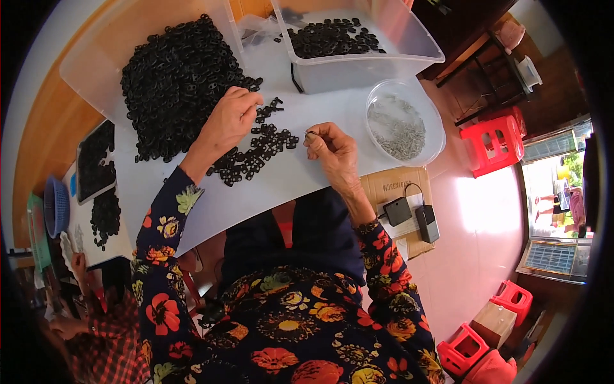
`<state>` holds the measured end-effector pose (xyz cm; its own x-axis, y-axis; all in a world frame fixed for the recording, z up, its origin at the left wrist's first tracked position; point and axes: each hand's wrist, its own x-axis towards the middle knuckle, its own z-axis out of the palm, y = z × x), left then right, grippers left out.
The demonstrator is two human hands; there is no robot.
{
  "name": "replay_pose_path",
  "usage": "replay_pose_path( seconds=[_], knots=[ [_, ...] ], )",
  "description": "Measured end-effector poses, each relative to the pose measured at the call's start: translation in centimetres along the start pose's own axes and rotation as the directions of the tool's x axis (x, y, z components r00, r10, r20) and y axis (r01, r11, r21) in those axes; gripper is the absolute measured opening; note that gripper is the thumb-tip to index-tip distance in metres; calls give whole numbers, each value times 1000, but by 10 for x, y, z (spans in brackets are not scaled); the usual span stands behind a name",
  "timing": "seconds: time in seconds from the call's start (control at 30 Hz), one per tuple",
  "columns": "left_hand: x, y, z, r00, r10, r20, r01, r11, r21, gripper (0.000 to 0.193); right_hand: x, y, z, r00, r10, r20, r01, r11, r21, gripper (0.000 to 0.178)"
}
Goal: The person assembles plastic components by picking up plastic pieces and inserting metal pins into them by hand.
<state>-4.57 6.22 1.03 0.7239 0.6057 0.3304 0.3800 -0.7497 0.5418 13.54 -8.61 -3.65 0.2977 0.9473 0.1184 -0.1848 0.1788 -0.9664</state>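
Note:
My left hand [231, 120] is above the right edge of a big heap of small black plastic parts [179, 83], its fingers curled together. What they hold, if anything, is hidden. Over the table near its front edge, my right hand [332, 152] is closed in a pinch, thumb against forefinger. A tiny dark bit shows at those fingertips, too small to name. Between and below my hands lies a loose scatter of small black parts [259, 150] with holes in them. To the right of my right hand stands a round clear tub [437, 131] of small silvery metal pieces [403, 131].
A clear plastic bin [358, 67] with more black parts stands at the back; another bin [89, 70] lies behind the heap. A cardboard box [419, 249] with black devices is by the table's right edge. Red stools [492, 144] stand right; a person in checked clothing [115, 339] sits lower left.

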Motion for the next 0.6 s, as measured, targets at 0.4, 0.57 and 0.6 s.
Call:
replay_pose_path(
  seconds=[0.4,0.57,0.6],
  knots=[
    [6,-16,11,993,114,27,-114,993,10,11,-2,2,-2,1000,-6,-4,6,1000,22,7],
    [9,-29,-3,999,48,-17,-47,997,52,13,-1,3,-4,1000,-12,11,12,999,31,8],
    [7,-30,-3,999,54,-9,-53,997,63,14,-3,4,-4,1000,-10,5,10,999,31,9]
  ],
)
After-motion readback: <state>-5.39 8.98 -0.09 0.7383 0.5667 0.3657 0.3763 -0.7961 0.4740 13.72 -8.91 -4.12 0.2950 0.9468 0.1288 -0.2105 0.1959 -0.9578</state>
